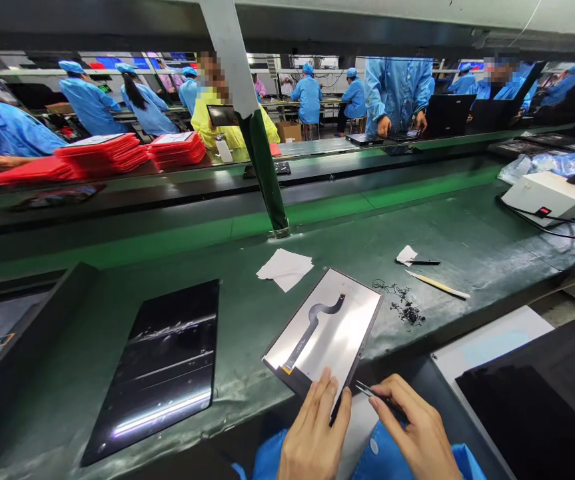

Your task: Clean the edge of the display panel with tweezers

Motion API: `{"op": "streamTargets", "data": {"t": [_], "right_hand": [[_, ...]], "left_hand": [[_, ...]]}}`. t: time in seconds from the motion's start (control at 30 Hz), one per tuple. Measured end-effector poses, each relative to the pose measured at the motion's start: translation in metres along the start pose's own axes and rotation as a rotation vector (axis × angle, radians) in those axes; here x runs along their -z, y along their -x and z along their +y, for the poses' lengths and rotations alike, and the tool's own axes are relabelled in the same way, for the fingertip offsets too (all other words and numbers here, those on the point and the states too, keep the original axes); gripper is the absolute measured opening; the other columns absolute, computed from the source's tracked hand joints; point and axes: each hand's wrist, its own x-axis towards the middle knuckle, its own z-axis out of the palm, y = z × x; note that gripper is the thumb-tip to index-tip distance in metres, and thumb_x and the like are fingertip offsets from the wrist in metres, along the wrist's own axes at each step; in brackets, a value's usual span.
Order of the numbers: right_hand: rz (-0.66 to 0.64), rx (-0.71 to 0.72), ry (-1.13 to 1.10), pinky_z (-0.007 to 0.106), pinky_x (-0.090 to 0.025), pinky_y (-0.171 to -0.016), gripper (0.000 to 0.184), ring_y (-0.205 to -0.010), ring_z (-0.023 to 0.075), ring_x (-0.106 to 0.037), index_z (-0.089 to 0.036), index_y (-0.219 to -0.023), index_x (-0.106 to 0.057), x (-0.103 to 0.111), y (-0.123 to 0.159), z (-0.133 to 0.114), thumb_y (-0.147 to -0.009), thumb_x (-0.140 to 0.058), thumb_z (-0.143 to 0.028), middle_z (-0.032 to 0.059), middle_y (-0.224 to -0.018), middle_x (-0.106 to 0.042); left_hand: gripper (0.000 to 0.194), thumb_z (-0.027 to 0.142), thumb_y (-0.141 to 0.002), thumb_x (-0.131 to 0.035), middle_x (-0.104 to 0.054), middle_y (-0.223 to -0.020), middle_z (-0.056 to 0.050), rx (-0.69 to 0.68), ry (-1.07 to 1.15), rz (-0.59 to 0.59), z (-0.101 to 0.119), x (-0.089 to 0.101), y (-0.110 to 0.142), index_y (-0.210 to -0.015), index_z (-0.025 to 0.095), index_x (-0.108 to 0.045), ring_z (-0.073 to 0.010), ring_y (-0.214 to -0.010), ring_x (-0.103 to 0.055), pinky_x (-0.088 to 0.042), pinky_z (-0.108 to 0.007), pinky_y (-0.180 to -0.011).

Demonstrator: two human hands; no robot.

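A display panel [344, 323] lies at an angle on the green bench, its silvery back facing up. A dark flex cable [312, 323] curves along that back, with an orange strip at its lower end. My left hand [314, 423] rests on the panel's near end, fingers stretched out over its surface. In my right hand [412, 427], pinched between thumb and fingers, is a pair of dark tweezers [364, 389]. Their tip is beside the panel's right edge; I cannot tell whether it touches. Black scraps [407, 312] lie in a small heap beyond the panel.
A glossy black screen [167, 363] lies to the left. White sheets [286, 268], a yellow-handled blade [438, 284] and a dark tool [418, 262] lie farther back. A post [262, 167] rises mid-bench; a white device [550, 197] stands right. Co-workers sit and stand across the line.
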Motion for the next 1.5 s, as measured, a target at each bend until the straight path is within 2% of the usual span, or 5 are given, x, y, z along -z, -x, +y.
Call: {"op": "streamTargets", "data": {"t": [0.27,0.63,0.87,1.03,1.5], "right_hand": [[0.013,0.172,0.185,0.021,-0.051,-0.063,0.018,-0.07,0.0151,-0.07,-0.022,-0.094,-0.063,-0.007,-0.0012,-0.0001,-0.102,-0.046,-0.023,0.0024,-0.082,-0.069],[0.064,0.281,0.367,0.024,-0.048,-0.058,0.028,-0.061,0.0148,-0.066,-0.022,-0.088,-0.063,-0.0057,-0.0057,-0.0069,-0.104,-0.04,-0.019,0.0023,-0.075,-0.069],[0.094,0.265,0.316,0.023,-0.047,-0.056,0.028,-0.06,0.0138,-0.066,-0.021,-0.086,-0.06,-0.0078,-0.0058,-0.0083,-0.104,-0.039,-0.018,0.0012,-0.073,-0.067],[0.096,0.255,0.278,0.023,-0.047,-0.059,0.024,-0.062,0.0142,-0.066,-0.022,-0.088,-0.06,-0.0095,-0.0041,-0.0069,-0.103,-0.042,-0.017,0.0015,-0.075,-0.068],[0.133,0.267,0.288,0.021,-0.048,-0.059,0.024,-0.06,0.0136,-0.067,-0.021,-0.086,-0.061,-0.0092,-0.0059,-0.0077,-0.101,-0.043,-0.015,0.0017,-0.073,-0.068]], "left_hand": [[0.03,0.005,-0.098,-0.038,-0.075,-0.103,-0.011,-0.009,-0.006,0.012,0.0009,-0.0022,0.0002,-0.096,0.011,-0.067,-0.0235,-0.103,-0.073,-0.055,-0.03,-0.095],[0.03,0.006,-0.098,-0.037,-0.075,-0.105,-0.011,-0.001,0.011,0.005,0.002,-0.0002,0.0011,-0.097,0.01,-0.068,-0.0236,-0.108,-0.071,-0.053,-0.03,-0.099],[0.03,0.006,-0.098,-0.037,-0.075,-0.105,-0.012,0.002,0.016,-0.019,0.0022,0.0004,0.0012,-0.097,0.01,-0.068,-0.0246,-0.108,-0.071,-0.054,-0.031,-0.098],[0.031,0.004,-0.097,-0.038,-0.075,-0.103,-0.011,0.006,0.007,0.008,0.0021,-0.0001,-0.0006,-0.096,0.009,-0.068,-0.0237,-0.106,-0.072,-0.054,-0.03,-0.098],[0.029,0.003,-0.096,-0.04,-0.075,-0.108,-0.012,0.008,0.021,-0.023,0.0024,-0.0024,0.0068,-0.101,0.009,-0.068,-0.0237,-0.111,-0.07,-0.052,-0.031,-0.102]]}}
